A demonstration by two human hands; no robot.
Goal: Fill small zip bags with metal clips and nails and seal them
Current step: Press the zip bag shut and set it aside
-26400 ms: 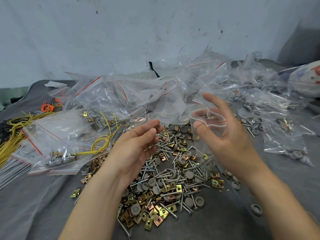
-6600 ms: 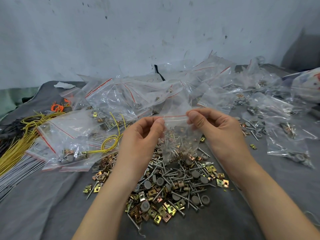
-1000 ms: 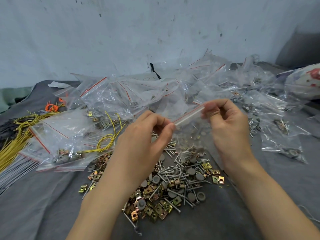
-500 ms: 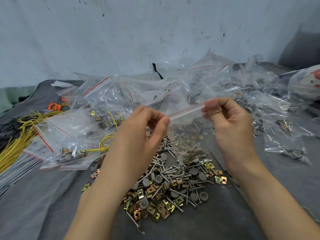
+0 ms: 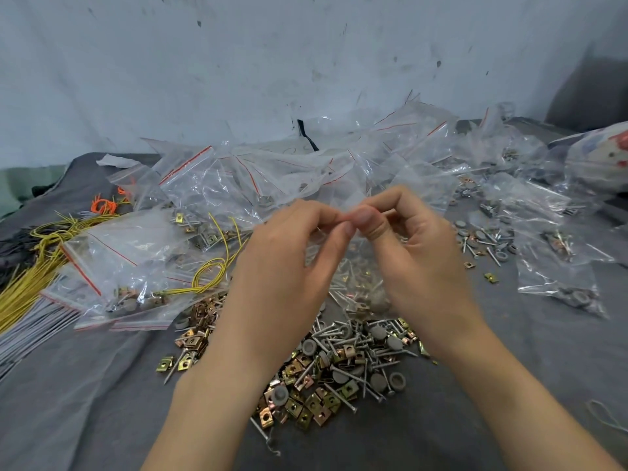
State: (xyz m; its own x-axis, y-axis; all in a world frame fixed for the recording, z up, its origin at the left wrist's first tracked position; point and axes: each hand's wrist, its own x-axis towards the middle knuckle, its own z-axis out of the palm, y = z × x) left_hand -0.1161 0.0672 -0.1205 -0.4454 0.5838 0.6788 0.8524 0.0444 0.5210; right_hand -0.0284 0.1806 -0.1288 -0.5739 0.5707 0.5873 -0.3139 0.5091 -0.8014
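I hold a small clear zip bag (image 5: 360, 283) up over the pile; nails, brass clips and grey caps sag at its bottom. My left hand (image 5: 289, 263) and my right hand (image 5: 414, 253) meet at the bag's red-lined top edge, both pinching it between thumb and fingers, thumbs almost touching. Under the bag lies a loose heap of nails, gold metal clips and grey round caps (image 5: 326, 375) on the grey cloth.
Many filled and empty zip bags (image 5: 238, 185) are piled at the back and to the left and right. Yellow wires (image 5: 37, 270) and grey rods (image 5: 27, 328) lie at the left. A patterned bundle (image 5: 601, 161) sits far right. Wall behind.
My hands have come together along the bag's top edge; half a second ago they pinched it far apart at its two ends. The bag hangs a bit lower.
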